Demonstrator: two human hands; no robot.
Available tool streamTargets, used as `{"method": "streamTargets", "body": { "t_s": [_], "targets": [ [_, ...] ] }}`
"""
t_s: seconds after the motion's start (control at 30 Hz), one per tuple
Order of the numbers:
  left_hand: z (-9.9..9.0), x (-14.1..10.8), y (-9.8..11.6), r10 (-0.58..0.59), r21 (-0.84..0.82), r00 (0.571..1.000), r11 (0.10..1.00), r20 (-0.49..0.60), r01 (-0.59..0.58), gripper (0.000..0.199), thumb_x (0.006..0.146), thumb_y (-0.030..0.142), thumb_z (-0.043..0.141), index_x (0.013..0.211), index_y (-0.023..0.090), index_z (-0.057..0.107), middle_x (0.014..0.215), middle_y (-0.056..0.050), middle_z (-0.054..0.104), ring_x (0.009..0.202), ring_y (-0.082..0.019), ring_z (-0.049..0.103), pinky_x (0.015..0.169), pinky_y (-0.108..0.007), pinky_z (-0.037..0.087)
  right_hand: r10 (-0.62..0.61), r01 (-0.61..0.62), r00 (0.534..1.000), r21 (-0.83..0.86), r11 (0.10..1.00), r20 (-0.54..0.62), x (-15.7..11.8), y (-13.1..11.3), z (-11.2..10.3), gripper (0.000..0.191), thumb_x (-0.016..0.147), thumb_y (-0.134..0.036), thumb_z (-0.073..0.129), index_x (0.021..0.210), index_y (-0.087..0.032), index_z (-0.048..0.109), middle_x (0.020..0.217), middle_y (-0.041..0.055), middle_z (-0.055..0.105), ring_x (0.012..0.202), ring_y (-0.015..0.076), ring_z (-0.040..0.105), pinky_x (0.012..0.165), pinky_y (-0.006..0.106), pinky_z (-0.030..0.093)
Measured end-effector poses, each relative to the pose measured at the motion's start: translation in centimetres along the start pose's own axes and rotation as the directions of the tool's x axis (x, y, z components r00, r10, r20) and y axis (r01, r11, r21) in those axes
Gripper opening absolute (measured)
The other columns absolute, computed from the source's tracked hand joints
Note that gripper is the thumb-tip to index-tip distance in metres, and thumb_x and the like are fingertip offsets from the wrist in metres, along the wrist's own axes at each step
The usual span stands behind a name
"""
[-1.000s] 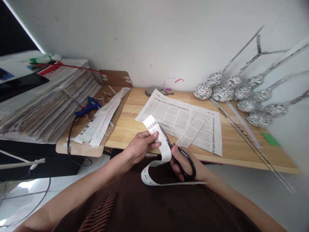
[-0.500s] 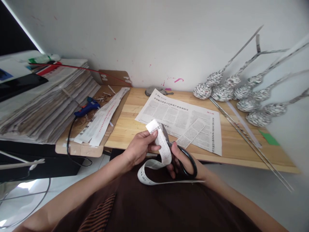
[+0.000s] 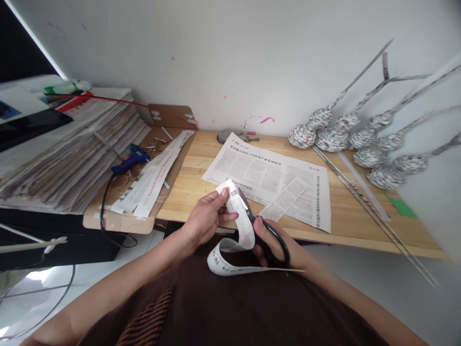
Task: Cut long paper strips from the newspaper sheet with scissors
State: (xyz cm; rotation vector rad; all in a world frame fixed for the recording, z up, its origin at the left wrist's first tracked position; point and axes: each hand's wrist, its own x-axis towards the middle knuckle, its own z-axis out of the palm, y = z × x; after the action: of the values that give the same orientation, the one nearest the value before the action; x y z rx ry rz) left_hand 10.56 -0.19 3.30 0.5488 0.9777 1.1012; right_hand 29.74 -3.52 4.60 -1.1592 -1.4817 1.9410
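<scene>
Between thumb and fingers, my left hand [image 3: 211, 216] pinches the upper end of a long newspaper strip [image 3: 246, 234]. The strip hangs down, curls in a loop over my lap and runs off to the right below my right forearm. My right hand [image 3: 273, 240] is wrapped around the black handles of a pair of scissors [image 3: 276, 234]. Their blades point up and away, lying along the right edge of the strip near my left fingertips. Some fingers of my right hand are hidden behind the handles and the strip.
A newspaper sheet [image 3: 266, 168] with a cut piece [image 3: 284, 198] on it lies on the wooden table [image 3: 183, 178]. At left are a blue glue gun [image 3: 130, 161], paper strips [image 3: 158, 178] and a newspaper stack [image 3: 72, 158]. Woven paper gourds [image 3: 331, 138] and thin rods [image 3: 370, 211] occupy the right.
The scissor blades have come closer together along the strip's edge. Both hands have shifted slightly, and the loop of the strip has moved a little to the right.
</scene>
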Motion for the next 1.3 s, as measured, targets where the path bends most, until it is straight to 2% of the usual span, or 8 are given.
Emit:
{"method": "streamTargets", "body": {
  "t_s": [0.23,0.57,0.77,0.93,1.03,1.17,1.23,1.3],
  "targets": [
    [0.7,-0.6,-0.3,-0.057,0.06,0.998,0.997,0.021,0.056,0.031,0.081,0.037,0.082,0.093,0.009,0.075,0.078,-0.007,0.074,0.065,-0.012,0.069,0.056,-0.019,0.061,0.079,-0.084,0.996,0.174,0.981,0.033,0.8,1.8,-0.1,0.074,0.087,-0.088,0.032,0.083,-0.018,0.055,0.062,-0.0023,0.053,0.048,0.0095,0.052,0.045,0.021,0.042],
    [0.7,-0.6,-0.4,-0.05,0.066,0.998,0.997,0.026,0.048,0.028,0.082,0.039,0.081,0.091,0.013,0.074,0.076,-0.004,0.073,0.064,-0.01,0.068,0.06,-0.018,0.06,0.005,-0.003,0.997,0.022,1.0,-0.071,0.1,0.2,0.6,0.07,0.082,-0.09,0.041,0.072,-0.021,0.048,0.05,-0.0053,0.047,0.036,0.0089,0.045,0.035,0.021,0.033],
    [0.0,-0.6,-1.2,-0.039,0.187,0.995,0.982,0.091,0.021,0.035,0.075,0.045,0.085,0.083,0.012,0.076,0.065,-0.003,0.07,0.051,-0.009,0.061,0.047,-0.017,0.052,-0.014,0.005,0.999,0.183,0.983,0.05,0.4,1.1,0.3,0.072,0.093,-0.083,0.028,0.081,-0.019,0.059,0.057,-0.0009,0.056,0.045,0.0118,0.053,0.043,0.023,0.039],
    [-0.1,-0.7,-1.2,-0.009,0.227,0.993,0.974,0.122,-0.019,0.035,0.076,0.047,0.083,0.084,0.013,0.077,0.071,-0.004,0.072,0.056,-0.01,0.062,0.044,-0.017,0.048,-0.119,0.117,0.993,0.064,0.991,0.022,0.6,1.3,0.2,0.076,0.096,-0.079,0.021,0.068,-0.018,0.056,0.045,-0.002,0.051,0.037,0.0097,0.048,0.039,0.021,0.035],
    [0.1,-1.0,-0.8,0.022,0.232,0.993,0.972,0.118,-0.049,0.035,0.076,0.047,0.082,0.084,0.013,0.077,0.075,-0.006,0.073,0.057,-0.011,0.062,0.044,-0.017,0.049,-0.132,0.132,0.991,-0.004,0.991,-0.029,0.3,0.8,0.4,0.071,0.092,-0.082,0.033,0.065,-0.019,0.051,0.044,-0.0054,0.045,0.031,0.0084,0.045,0.034,0.019,0.033],
    [0.1,-0.8,0.5,0.123,0.22,0.99,0.966,0.071,-0.135,0.036,0.076,0.048,0.081,0.088,0.015,0.075,0.081,-0.005,0.073,0.064,-0.012,0.063,0.046,-0.018,0.052,-0.248,0.252,0.961,0.023,0.967,-0.121,0.0,0.3,-0.3,0.064,0.085,-0.084,0.047,0.072,-0.021,0.048,0.047,-0.0086,0.043,0.03,0.0075,0.043,0.031,0.018,0.03],
    [-0.4,-0.6,2.3,0.196,0.209,0.98,0.958,0.032,-0.199,0.038,0.075,0.05,0.081,0.09,0.016,0.073,0.08,-0.004,0.071,0.067,-0.013,0.065,0.046,-0.018,0.052,-0.319,0.33,0.934,0.044,0.943,-0.162,0.1,0.4,-1.0,0.065,0.086,-0.084,0.047,0.071,-0.021,0.048,0.05,-0.0084,0.042,0.03,0.0063,0.041,0.032,0.018,0.029],
    [-1.0,-1.0,5.3,0.305,0.201,0.951,0.935,-0.043,-0.291,0.037,0.075,0.049,0.082,0.088,0.017,0.069,0.072,0.0,0.067,0.059,-0.012,0.062,0.042,-0.018,0.05,-0.336,0.355,0.918,0.06,0.933,-0.211,0.2,0.5,-2.0,0.065,0.087,-0.084,0.044,0.071,-0.021,0.049,0.05,-0.0077,0.042,0.03,0.006,0.039,0.032,0.019,0.028]
  ]
}}
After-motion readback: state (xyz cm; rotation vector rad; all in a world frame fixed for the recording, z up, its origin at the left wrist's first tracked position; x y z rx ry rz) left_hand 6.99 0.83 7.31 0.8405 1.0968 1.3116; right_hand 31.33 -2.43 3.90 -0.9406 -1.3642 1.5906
